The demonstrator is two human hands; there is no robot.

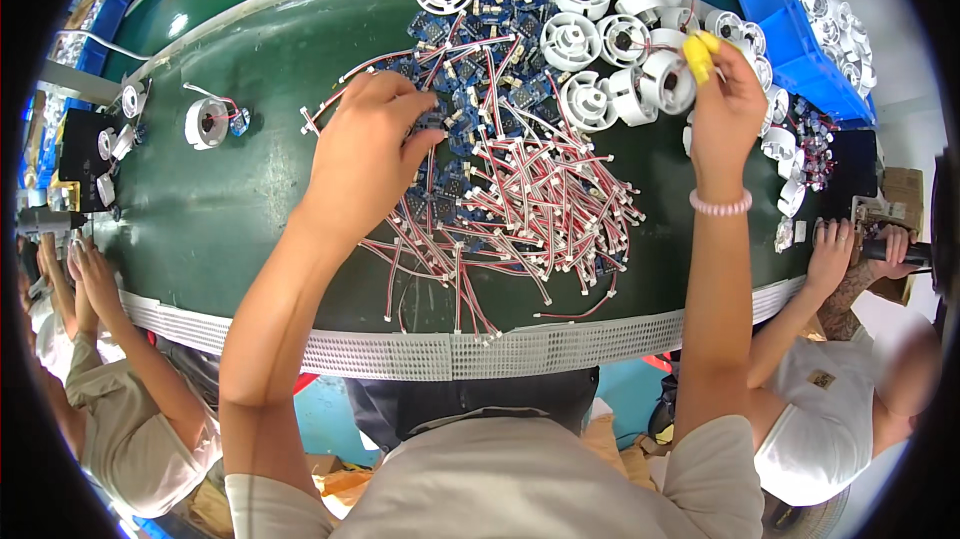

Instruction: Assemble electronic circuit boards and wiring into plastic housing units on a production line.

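Note:
My left hand (365, 149) is over the left side of a pile of small blue circuit boards (465, 74). Its thumb and fingers close on a small dark-blue board (431, 122), partly covered by the fingertips. Farther right, my right hand (728, 94) wears yellow finger covers and a pink beaded bracelet. Its fingertips are pinched at the edge of a tilted white round housing (668, 81) with a dark centre; the exact contact is partly hidden. Red-and-white connector cables (550, 209) lie heaped between my forearms.
More white housings (570, 41) cluster at the back right beside a blue bin (800, 49). A single housing (206, 124), wired to a small board, lies at left. A pale slotted strip (400, 357) edges the green table. Co-workers' hands (832, 254) rest at the right.

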